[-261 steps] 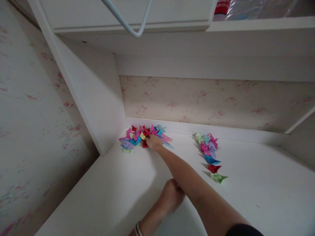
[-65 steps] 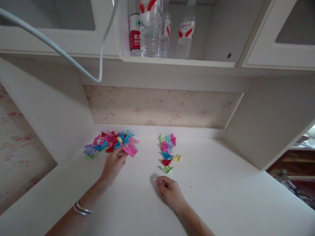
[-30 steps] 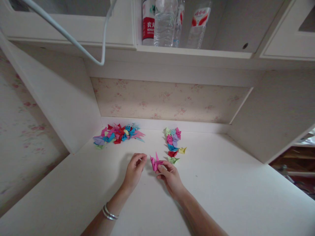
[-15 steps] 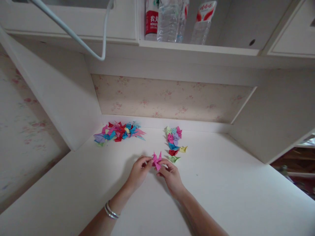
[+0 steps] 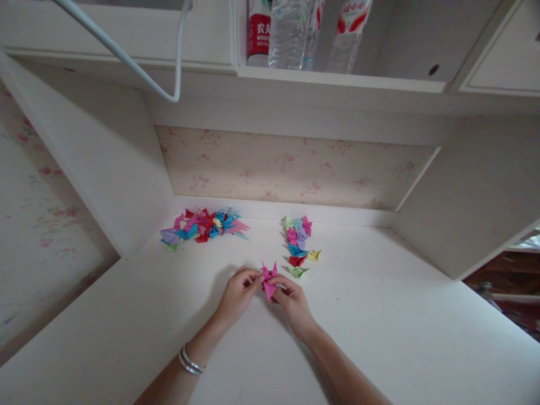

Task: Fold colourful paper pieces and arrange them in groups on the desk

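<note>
Between my two hands is a pink origami paper crane (image 5: 269,284), its two thin points up and one broad point toward me. My left hand (image 5: 239,289) pinches its left side with thumb and forefinger. From the right, the thumb and fingers of my right hand (image 5: 292,301) are closed on its other side. Just beyond my right hand lies a light green folded crane (image 5: 298,271), with a red one (image 5: 297,261), a blue one (image 5: 297,251) and a yellow one (image 5: 314,255) behind it.
A heap of folded paper cranes (image 5: 205,225) in many colours lies at the back left of the white desk (image 5: 379,315). More cranes (image 5: 300,232) form a cluster at the back. Plastic bottles (image 5: 289,36) stand on the shelf above, and a white lamp arm (image 5: 126,56) hangs at upper left.
The pink crane has turned a little between my fingers, its broad point now lower and its thin points more upright. My hands have hardly moved.
</note>
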`<state>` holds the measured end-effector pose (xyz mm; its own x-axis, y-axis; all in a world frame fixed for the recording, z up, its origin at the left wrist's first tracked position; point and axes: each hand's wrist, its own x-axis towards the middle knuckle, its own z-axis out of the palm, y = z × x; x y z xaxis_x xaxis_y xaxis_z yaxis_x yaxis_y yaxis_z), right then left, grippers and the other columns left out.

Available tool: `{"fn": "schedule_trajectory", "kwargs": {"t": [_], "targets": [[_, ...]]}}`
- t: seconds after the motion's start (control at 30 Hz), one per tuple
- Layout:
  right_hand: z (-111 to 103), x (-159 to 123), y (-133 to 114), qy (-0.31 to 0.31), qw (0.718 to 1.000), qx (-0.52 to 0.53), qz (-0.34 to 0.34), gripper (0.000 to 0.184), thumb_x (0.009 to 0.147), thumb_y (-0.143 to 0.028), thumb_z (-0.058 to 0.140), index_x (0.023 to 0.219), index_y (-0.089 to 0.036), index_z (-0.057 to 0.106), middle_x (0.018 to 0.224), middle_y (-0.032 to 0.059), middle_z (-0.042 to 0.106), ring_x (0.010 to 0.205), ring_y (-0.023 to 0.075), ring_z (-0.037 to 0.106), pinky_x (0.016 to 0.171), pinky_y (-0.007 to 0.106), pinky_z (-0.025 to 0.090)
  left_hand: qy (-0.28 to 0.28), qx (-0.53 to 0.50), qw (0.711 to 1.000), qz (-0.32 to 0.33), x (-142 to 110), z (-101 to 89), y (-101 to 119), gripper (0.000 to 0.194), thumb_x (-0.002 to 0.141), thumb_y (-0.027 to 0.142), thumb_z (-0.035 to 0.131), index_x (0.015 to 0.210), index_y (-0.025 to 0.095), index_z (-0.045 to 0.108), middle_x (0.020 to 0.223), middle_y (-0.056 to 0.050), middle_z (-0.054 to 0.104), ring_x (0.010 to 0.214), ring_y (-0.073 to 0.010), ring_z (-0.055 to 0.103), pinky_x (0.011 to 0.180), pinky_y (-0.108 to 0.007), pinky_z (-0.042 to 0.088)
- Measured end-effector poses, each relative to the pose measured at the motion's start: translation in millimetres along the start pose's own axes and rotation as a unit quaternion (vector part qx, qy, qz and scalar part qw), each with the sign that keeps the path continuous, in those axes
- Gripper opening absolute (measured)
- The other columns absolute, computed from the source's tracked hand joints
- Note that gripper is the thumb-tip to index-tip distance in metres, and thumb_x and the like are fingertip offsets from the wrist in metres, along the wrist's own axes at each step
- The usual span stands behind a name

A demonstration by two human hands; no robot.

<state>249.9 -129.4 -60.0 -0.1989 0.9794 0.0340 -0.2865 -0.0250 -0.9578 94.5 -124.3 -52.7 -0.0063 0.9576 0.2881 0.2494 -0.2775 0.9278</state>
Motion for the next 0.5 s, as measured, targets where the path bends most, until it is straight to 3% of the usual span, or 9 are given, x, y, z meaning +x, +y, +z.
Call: {"fn": "schedule_trajectory", "kwargs": {"t": [0.23, 0.5], "targets": [[-2.6, 2.9, 5.2, -0.01, 0.998, -0.035, -0.052, 0.012, 0.066, -0.025, 0.073, 0.078, -0.023, 0.074, 0.097, 0.0053, 0.061, 0.078, 0.0164, 0.055, 0.063, 0.026, 0.046, -0.014, -0.006, 1.0, -0.012, -0.9, -0.4, 2.2, 0.025, 0.08, 0.042, 0.064, 0.084, 0.02, 0.075, 0.082, -0.005, 0.067, 0.074, -0.017, 0.059, 0.065, -0.025, 0.043], [-2.1, 3.3, 9.2, -0.018, 0.996, -0.045, -0.073, 0.011, 0.068, -0.025, 0.072, 0.079, -0.026, 0.075, 0.093, 0.0041, 0.06, 0.067, 0.0133, 0.053, 0.056, 0.026, 0.045, -0.024, -0.024, 0.999, -0.032, 0.5, -1.5, 5.0, 0.027, 0.079, 0.043, 0.064, 0.085, 0.02, 0.077, 0.084, -0.006, 0.069, 0.08, -0.0193, 0.061, 0.071, -0.027, 0.044]]}}
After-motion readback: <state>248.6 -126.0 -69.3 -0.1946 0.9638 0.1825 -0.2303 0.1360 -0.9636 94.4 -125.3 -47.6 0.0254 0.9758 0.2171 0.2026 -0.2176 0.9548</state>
